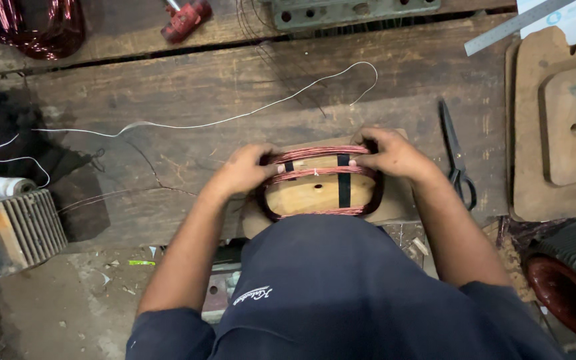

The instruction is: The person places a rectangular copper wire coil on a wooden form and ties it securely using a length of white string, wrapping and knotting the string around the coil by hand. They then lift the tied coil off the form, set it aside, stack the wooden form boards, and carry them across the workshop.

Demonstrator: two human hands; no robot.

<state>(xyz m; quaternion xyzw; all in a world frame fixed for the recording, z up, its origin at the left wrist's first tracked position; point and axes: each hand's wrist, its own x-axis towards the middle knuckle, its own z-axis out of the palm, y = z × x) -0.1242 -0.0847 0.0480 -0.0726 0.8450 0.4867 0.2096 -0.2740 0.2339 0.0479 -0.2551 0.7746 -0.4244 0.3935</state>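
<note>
A wooden winding form (315, 195) lies on the workbench right in front of me, wrapped with bundles of copper wire coil (321, 172) and a strip of black tape. My left hand (243, 171) grips the coil at its left end. At the right end, my right hand (395, 155) pinches the copper strands with its fingers curled around them. Both hands press the coil against the form.
Black scissors (458, 157) lie right of the form. A wooden template board (561, 127) and metal ruler (511, 27) sit at the far right. A white string (235, 119) trails across the wooden bench (168, 87). A finned motor housing (11, 230) stands left, a red tool (185, 18) at the back.
</note>
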